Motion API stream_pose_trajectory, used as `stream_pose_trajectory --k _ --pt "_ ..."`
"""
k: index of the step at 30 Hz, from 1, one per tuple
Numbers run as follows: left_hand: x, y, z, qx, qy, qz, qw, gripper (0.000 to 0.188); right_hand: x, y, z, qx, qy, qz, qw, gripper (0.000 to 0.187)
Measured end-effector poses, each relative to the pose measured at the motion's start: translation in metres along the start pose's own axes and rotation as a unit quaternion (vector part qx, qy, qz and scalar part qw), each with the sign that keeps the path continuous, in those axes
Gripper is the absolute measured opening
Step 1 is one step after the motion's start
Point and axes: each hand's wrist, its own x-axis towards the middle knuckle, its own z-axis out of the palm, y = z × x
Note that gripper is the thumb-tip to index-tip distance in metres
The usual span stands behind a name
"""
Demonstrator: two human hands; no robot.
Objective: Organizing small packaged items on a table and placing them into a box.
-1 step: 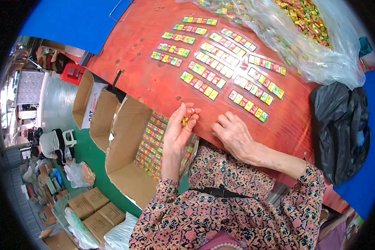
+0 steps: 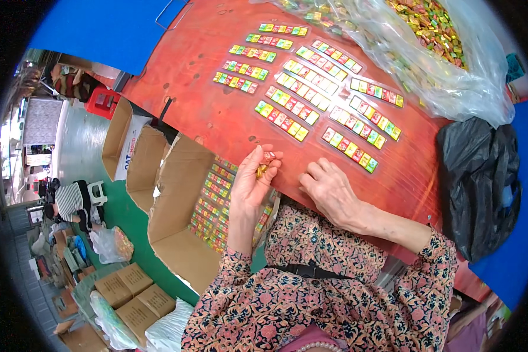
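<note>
Near the front edge of the red table, my left hand is closed around a few small foil-wrapped candies, red and gold, pinched between thumb and fingers. Just right of it, my right hand is curled low over the table edge; its fingertips are turned under, so anything in them is hidden. Beyond both hands lie several clear strip packs, each filled with a row of red, yellow and green pieces. The nearest strips are a short way in front of my right hand.
A clear plastic bag heaped with loose wrapped candies lies at the far right. Beside it sits a black plastic bag. Left of my legs, an open cardboard box holds rows of filled strips. Closed cartons stand farther left.
</note>
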Motion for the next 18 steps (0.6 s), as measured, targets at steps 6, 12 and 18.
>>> stream_pose_trajectory --k 6,12,18 --pt "-0.005 -0.008 0.028 0.074 0.03 0.031 0.996 0.028 0.013 -0.005 -0.014 0.042 0.066 -0.006 0.997 0.02" --pt "-0.007 -0.022 0.032 0.008 -0.034 -0.018 0.999 0.033 0.035 -0.005 -0.017 0.084 0.115 -0.008 0.99 0.025" --pt "-0.013 -0.028 0.027 0.012 -0.042 -0.037 0.998 0.037 0.032 -0.001 -0.012 0.118 0.028 0.019 0.992 0.025"
